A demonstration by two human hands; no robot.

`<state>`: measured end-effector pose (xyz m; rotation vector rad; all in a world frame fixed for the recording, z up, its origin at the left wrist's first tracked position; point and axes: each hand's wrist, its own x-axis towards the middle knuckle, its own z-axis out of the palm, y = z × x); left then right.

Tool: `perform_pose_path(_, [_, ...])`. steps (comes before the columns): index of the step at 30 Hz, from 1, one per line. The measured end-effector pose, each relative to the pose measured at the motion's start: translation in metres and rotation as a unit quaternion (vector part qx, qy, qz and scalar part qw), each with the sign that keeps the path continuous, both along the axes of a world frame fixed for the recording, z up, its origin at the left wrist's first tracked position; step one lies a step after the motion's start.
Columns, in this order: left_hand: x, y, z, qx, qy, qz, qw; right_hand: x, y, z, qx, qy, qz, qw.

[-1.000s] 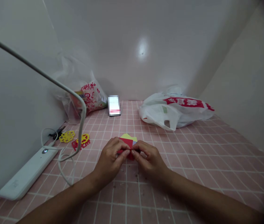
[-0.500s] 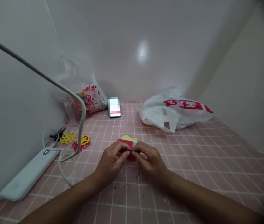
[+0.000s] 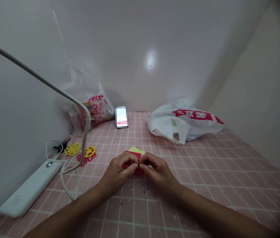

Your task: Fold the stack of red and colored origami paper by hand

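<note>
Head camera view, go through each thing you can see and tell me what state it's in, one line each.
Left hand: pinching the red paper.
Right hand: pinching the red paper.
Red paper: folded, held by both hands just over the paper stack.
Paper stack: flat on the tablecloth, partly covered.
White bag: slumped, lying on its side.
Clear bag: upright against the wall, filled.
Power strip: flat, light on.
Cutouts: lying flat.

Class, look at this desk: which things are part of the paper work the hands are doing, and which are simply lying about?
In use:
- left hand and right hand, pinching the red paper
- coloured sheets under it

Lying about:
- paper cut-outs
- scissors
- power strip
- printed bag
- white bag
</note>
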<state>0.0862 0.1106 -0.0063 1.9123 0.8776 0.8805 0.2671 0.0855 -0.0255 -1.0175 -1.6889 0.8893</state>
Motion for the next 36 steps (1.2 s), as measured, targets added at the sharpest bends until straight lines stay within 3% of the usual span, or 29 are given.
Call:
perform_pose_path(9, [0.0023,0.0001,-0.0008,-0.022,0.039,0.012,0.999,-0.0008,0.0013,0.0041,-0.054,0.033,0.017,0.998])
perform_pose_path(20, [0.0044,-0.0025,0.0005,0.043,0.103,0.035,0.993,-0.0001,0.0045,0.0017,-0.046,0.015,0.041,0.998])
perform_pose_path(29, [0.0035,0.0002,-0.0067,-0.147,-0.024,0.008,0.989,-0.0009,0.002,0.0013,0.005,-0.013,-0.017,1.0])
perform_pose_path(36, [0.0058,-0.0058,-0.0003,-0.103,-0.073,0.054,0.991,-0.0013,-0.0017,0.0051,0.017,0.028,-0.022,0.999])
